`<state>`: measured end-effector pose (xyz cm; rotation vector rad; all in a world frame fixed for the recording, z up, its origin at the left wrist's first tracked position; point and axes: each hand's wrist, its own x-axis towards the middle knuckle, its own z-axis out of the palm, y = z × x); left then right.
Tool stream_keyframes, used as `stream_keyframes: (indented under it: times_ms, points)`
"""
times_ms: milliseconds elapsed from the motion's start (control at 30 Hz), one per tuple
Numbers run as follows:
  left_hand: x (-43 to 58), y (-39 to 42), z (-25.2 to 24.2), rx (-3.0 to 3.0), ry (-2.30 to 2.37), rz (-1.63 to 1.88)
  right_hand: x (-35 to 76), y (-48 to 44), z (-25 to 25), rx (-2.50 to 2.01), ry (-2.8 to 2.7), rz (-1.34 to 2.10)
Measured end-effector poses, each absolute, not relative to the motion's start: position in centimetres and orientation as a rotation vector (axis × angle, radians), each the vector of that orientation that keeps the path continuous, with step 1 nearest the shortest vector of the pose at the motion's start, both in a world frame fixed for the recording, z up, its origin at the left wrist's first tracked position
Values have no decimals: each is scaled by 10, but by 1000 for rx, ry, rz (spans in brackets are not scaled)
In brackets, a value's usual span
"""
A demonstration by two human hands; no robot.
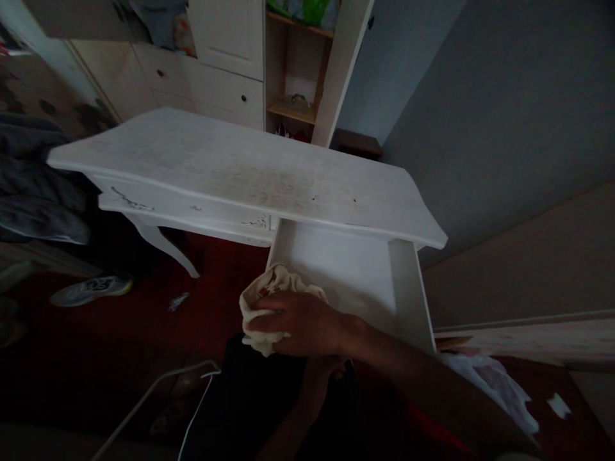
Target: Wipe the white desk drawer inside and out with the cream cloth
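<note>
My right hand (307,323) is closed on a crumpled cream cloth (273,282) at the left front corner of a pulled-out white drawer (350,262). The cloth hangs over the drawer's side and front edge. Below the right wrist, my left hand (321,381) is curled against the drawer's front, its fingers partly hidden. Bare white bottom and side walls show inside the drawer. It belongs to a white desk (202,147) whose top carries dark smudges in the middle.
A white cabinet (225,83) and open shelves (298,115) stand behind the desk. A grey wall (504,115) rises on the right. On the red floor lie a shoe (91,290) and a white plastic bag (500,384). A white cable (195,416) runs at lower left.
</note>
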<state>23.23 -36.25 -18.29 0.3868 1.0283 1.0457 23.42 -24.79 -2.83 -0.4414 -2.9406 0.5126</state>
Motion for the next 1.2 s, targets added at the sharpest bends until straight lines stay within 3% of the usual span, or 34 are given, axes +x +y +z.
stream_keyframes:
  times_ms: [200, 467, 733, 1200]
  points:
    - [231, -364, -197, 471, 1131, 1013, 261, -258, -12, -506, -3010, 566]
    - [228, -361, -184, 497, 1086, 1096, 341, -284, -8, -938, -2901, 725]
    - [225, -356, -182, 462, 1087, 988, 431, -315, -13, -1307, -2802, 468]
    - [227, -355, -194, 467, 1161, 1013, 470, -239, -35, -1066, -3051, 32]
